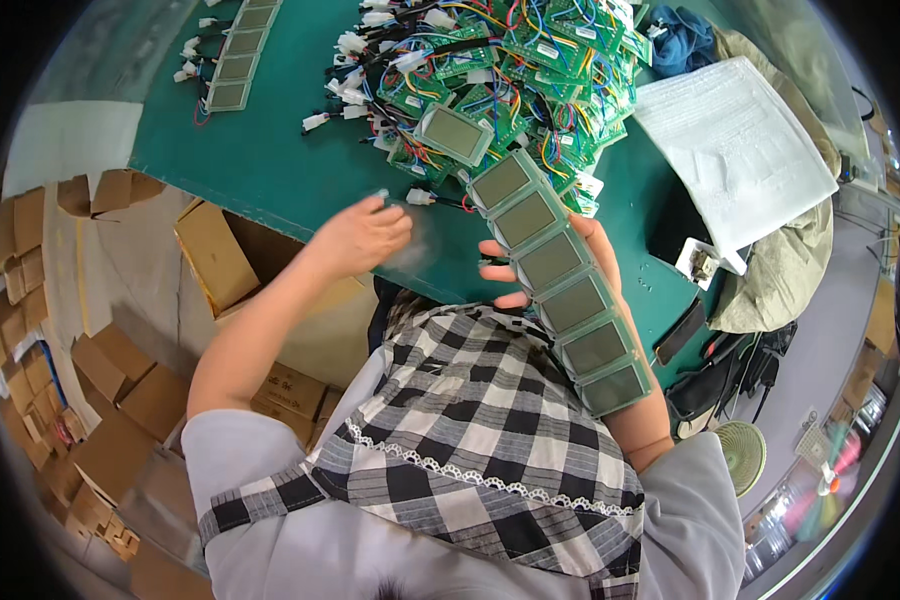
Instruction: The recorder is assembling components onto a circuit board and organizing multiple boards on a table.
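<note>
My right hand (598, 240) supports a row of joined circuit boards with grey display screens (573, 303). The thumb and fingers show on either side of the row, and its lower end lies along my forearm. A white connector (421, 197) on short wires sticks out by the top board. My left hand (363, 236) is over the table's near edge, its fingers curled together. Beside them is a blurred, see-through whitish smear, too unclear to name. Just beyond the row, a single display board (454, 134) rests on a heap of green circuit boards (545, 80) with coloured wires.
Another row of display boards (236, 68) lies at the far left of the green table (270, 150). On the right are a white foam sheet (735, 160), a dark phone-like slab (679, 331) and a blue cloth (682, 40). Cardboard boxes (130, 420) stand on the left floor.
</note>
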Available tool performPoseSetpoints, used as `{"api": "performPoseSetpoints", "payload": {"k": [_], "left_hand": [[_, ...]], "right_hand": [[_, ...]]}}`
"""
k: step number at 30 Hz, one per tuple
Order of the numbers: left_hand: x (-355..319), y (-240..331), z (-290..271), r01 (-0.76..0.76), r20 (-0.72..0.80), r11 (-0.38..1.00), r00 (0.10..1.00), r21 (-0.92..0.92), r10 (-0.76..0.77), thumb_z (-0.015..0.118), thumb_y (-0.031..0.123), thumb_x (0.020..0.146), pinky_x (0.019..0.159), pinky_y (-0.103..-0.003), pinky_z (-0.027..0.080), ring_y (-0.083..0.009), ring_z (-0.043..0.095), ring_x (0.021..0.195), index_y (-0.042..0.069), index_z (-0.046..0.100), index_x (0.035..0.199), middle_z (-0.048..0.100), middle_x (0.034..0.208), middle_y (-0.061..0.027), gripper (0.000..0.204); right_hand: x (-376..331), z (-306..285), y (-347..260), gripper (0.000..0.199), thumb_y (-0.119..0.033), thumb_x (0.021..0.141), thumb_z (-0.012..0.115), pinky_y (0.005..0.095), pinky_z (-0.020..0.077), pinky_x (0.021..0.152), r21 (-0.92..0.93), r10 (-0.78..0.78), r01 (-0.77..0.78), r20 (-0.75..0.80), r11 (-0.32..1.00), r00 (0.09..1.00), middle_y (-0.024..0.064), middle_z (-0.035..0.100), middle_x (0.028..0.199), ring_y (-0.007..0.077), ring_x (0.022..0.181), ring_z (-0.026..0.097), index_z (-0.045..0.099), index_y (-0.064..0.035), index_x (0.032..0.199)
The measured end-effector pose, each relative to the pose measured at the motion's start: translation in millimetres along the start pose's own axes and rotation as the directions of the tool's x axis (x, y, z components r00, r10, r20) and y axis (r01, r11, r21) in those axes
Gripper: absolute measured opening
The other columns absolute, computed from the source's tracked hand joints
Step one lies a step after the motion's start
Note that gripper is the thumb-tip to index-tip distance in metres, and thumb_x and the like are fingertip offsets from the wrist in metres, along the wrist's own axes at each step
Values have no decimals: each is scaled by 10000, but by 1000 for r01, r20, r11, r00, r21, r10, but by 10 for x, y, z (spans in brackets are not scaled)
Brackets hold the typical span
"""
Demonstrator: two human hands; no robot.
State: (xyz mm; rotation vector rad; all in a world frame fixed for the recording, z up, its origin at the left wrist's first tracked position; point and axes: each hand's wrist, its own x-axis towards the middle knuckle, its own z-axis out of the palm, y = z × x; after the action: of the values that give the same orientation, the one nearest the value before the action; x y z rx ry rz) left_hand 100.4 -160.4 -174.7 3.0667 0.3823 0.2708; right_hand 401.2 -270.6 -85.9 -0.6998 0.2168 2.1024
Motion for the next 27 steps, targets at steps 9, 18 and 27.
{"api": "performPoseSetpoints", "payload": {"k": [9, 18, 27], "left_hand": [[917, 369, -527, -99, -205, 803, 978, -588, -29, 765, 353, 748, 784, -347, 452, -192, 597, 883, 143, 604, 849, 569, 839, 14, 283], [1247, 405, -598, -176, -81, 782, 984, -598, 160, 770, 330, 698, 704, -364, 501, -197, 624, 822, 127, 569, 757, 568, 792, 3, 292], [1178, 443, -582, -108, -24, 732, 992, -672, 124, 720, 241, 805, 688, -375, 481, -222, 602, 784, 98, 549, 768, 540, 800, -33, 226]], "right_hand": [[0, 80, 115, 646, -483, 999, 354, 625, 541, 867, -74, -56, 48, -113, 996, 992, 270, 571, 1315, 420, 1152, 617, 426, -39, 1463], [49, 187, 178, 577, -478, 1012, 361, 623, 564, 816, -49, -43, 36, -149, 998, 988, 217, 601, 1238, 387, 1047, 654, 476, -54, 1386], [66, 166, 156, 606, -483, 1000, 365, 547, 581, 780, -66, -56, 49, -117, 997, 992, 219, 607, 1193, 374, 932, 680, 457, -27, 1388]]}}
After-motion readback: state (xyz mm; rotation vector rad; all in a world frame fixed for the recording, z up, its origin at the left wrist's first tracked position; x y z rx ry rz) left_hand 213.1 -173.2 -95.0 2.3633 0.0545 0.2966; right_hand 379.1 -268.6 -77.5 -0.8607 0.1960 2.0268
